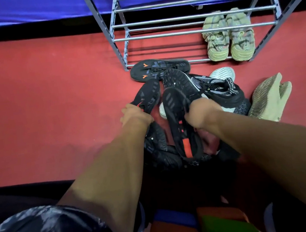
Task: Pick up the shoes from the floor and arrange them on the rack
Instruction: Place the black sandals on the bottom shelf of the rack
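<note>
A heap of black sneakers lies on the red floor in front of the grey metal rack (157, 35). My left hand (135, 116) grips a black sneaker with orange marks (148, 95) at its heel. My right hand (200, 113) holds another black sneaker (181, 124) by its side, its opening facing up. One black shoe (159, 68) lies sole-up by the rack's foot. A black-and-white knit sneaker (220, 90) lies to the right of the heap. A pair of beige sneakers (229, 37) stands on the rack's lowest tier at the right.
Two more beige shoes (269, 97) lie sole-up on the floor at the right. A blue cloth (29, 7) hangs behind the rack. The rack's upper bars hold nothing. Open red floor stretches to the left. Coloured mats (181, 231) lie near my knees.
</note>
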